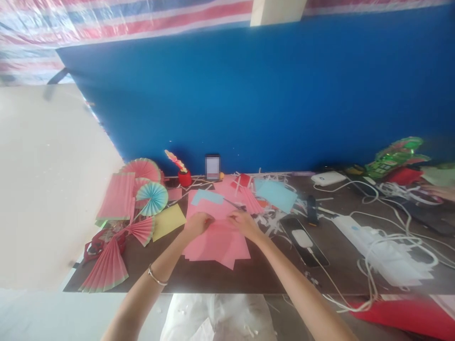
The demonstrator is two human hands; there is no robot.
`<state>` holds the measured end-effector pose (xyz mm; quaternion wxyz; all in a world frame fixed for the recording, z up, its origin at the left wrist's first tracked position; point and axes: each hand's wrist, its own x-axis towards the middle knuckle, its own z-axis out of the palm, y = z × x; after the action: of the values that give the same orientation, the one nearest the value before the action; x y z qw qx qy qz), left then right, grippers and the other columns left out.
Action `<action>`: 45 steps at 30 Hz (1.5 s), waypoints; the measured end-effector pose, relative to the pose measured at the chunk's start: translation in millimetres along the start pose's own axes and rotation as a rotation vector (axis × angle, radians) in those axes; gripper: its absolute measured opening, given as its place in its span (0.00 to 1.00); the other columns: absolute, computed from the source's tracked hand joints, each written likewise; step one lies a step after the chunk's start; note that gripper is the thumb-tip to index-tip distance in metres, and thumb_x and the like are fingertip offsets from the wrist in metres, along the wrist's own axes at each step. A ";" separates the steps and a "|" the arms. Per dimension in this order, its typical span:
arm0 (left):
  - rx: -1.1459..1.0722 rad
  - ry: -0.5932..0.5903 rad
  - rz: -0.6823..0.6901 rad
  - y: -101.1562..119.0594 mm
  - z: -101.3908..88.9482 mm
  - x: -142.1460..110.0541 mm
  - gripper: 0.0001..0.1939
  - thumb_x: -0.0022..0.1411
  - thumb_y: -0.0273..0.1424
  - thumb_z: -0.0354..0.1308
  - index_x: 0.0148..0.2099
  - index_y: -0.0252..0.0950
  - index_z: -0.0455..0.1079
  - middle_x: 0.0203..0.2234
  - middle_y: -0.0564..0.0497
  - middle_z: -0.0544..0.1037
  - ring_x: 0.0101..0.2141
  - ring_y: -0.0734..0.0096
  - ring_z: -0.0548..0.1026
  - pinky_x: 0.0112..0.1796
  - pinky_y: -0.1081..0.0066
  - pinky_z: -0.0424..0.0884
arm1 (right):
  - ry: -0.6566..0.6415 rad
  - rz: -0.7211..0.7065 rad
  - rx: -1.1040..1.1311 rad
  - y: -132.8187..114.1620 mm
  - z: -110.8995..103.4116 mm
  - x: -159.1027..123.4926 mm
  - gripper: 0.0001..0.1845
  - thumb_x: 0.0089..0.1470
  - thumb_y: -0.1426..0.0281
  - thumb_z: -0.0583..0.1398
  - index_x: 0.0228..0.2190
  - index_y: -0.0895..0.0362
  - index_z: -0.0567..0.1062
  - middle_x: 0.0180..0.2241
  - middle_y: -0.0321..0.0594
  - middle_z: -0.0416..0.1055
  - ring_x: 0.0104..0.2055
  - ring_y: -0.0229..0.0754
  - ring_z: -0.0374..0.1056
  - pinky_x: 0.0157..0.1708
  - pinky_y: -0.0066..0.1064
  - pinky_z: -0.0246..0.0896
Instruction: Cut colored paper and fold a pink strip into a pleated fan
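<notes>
The left hand and the right hand face each other over a loose stack of pink paper sheets on the dark brown tabletop. Between them lies a piece of pink paper, its colour blending into the sheets beneath, so its outline is hard to follow. The left fingers are bent in at its left side and the right fingers reach its right side, leaving its middle uncovered between the two grips; I cannot tell whether either hand pinches it or only presses on it. Just beyond the fingers, a light blue paper strip lies across the top of the pink stack, and a slim dark tool, too blurred to name, lies beside the right hand with its far end near the strip. A yellow paper sheet lies to the left of the stack, near a round light blue pleated paper fan and a pink pleated paper fan with green edging. To the right, light blue paper sheets lie among white paper scraps, and a black phone rests nearby with a small white device on top.
</notes>
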<state>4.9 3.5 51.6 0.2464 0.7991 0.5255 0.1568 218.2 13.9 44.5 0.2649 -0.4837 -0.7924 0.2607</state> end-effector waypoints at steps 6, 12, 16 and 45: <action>-0.220 -0.121 0.129 21.1 -54.6 6.0 0.14 0.56 0.37 0.53 0.38 0.34 0.74 0.35 0.47 0.78 0.34 0.67 0.73 0.34 0.73 0.67 | -0.023 0.057 0.176 -40.5 -34.5 11.5 0.09 0.50 0.66 0.57 0.29 0.55 0.76 0.33 0.40 0.75 0.35 0.43 0.69 0.37 0.33 0.63; -0.308 -0.081 0.188 42.9 -61.6 0.9 0.18 0.60 0.37 0.47 0.35 0.33 0.74 0.31 0.49 0.77 0.31 0.68 0.72 0.31 0.73 0.66 | 0.127 0.092 0.280 -57.6 -37.8 6.5 0.15 0.48 0.61 0.58 0.36 0.55 0.73 0.38 0.42 0.72 0.39 0.43 0.68 0.39 0.35 0.64; -0.385 0.040 0.100 41.6 -53.3 -1.5 0.17 0.60 0.37 0.48 0.37 0.31 0.73 0.34 0.47 0.77 0.35 0.66 0.72 0.33 0.73 0.67 | 0.295 0.226 0.335 -58.9 -35.8 1.7 0.19 0.43 0.57 0.61 0.35 0.58 0.71 0.34 0.43 0.72 0.35 0.43 0.69 0.35 0.34 0.65; -0.528 0.058 0.188 48.5 -30.2 -3.1 0.20 0.63 0.40 0.44 0.48 0.34 0.69 0.39 0.46 0.75 0.40 0.64 0.70 0.42 0.68 0.65 | 0.374 0.183 0.515 -73.9 -36.0 -2.5 0.12 0.45 0.61 0.60 0.26 0.57 0.74 0.29 0.40 0.74 0.34 0.44 0.69 0.36 0.34 0.63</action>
<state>25.3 -8.2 103.7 0.4156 0.7475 0.3970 0.3332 197.0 -12.0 119.5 0.4949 -0.5094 -0.5914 0.3818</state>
